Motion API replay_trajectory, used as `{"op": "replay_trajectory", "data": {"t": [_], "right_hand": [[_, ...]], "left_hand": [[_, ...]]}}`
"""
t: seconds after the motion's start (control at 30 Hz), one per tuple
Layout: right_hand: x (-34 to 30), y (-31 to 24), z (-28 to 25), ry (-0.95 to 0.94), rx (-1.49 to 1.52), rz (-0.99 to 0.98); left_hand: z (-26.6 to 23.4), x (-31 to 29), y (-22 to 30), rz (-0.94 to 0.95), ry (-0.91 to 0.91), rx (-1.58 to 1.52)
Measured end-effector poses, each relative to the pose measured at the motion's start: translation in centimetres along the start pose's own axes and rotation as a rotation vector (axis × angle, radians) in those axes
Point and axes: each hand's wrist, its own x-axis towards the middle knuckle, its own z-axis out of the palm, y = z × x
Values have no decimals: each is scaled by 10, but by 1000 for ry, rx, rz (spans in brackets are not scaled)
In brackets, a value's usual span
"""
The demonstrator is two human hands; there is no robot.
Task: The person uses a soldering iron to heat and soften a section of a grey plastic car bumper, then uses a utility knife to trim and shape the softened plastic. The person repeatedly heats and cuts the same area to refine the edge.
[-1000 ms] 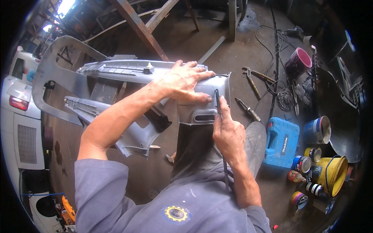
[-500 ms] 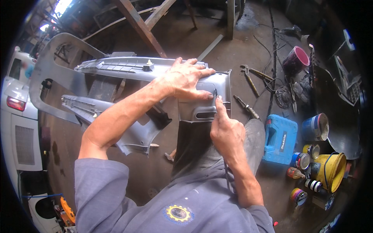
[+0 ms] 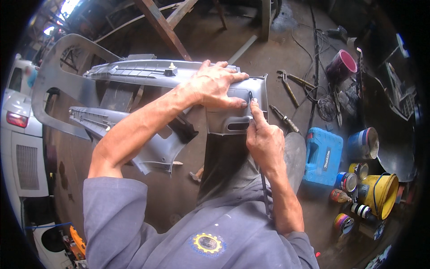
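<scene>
A grey plastic trim panel (image 3: 257,87), long and ribbed at its left end with a slotted opening near its front edge, lies across my lap. Flat on it rests my left hand (image 3: 212,87), fingers spread, the thumb near a crease. My right hand (image 3: 265,139) is closed round a thin dark tool (image 3: 250,95), index finger stretched along it and its tip touching the panel beside my left thumb. A dark thin length trails below the right hand toward my shirt; the grip hides how it joins. A second similar trim panel (image 3: 156,150) lies to the left.
A metal frame (image 3: 42,96) with large cutouts stands at the left, near a white vehicle (image 3: 24,112). To the right lie pliers (image 3: 289,87), a pen-shaped tool (image 3: 284,117), a blue case (image 3: 323,157), a yellow bucket (image 3: 371,193), a pink bucket (image 3: 338,67) and several cans.
The tip of the thin tool has slid a little away from me along the panel, with my right hand following. My left hand keeps its place on the panel.
</scene>
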Motion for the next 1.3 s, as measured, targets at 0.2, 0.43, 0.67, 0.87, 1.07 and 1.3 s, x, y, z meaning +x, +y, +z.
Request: {"op": "replay_trajectory", "data": {"t": [0.2, 0.43, 0.67, 0.87, 1.07, 1.3], "right_hand": [[1, -4, 1, -27, -48, 16], [4, 0, 1, -9, 7, 19], [6, -2, 6, 21, 35, 51], [4, -2, 11, 49, 44, 44], [1, -7, 11, 14, 30, 66], [2, -4, 13, 49, 78, 42]], "left_hand": [[2, 4, -4, -13, -12, -4], [3, 3, -4, -7, 11, -16], [4, 3, -3, 18, 68, 5], [2, 3, -2, 12, 55, 5], [7, 0, -3, 17, 84, 19], [8, 2, 0, -54, 56, -7]]}}
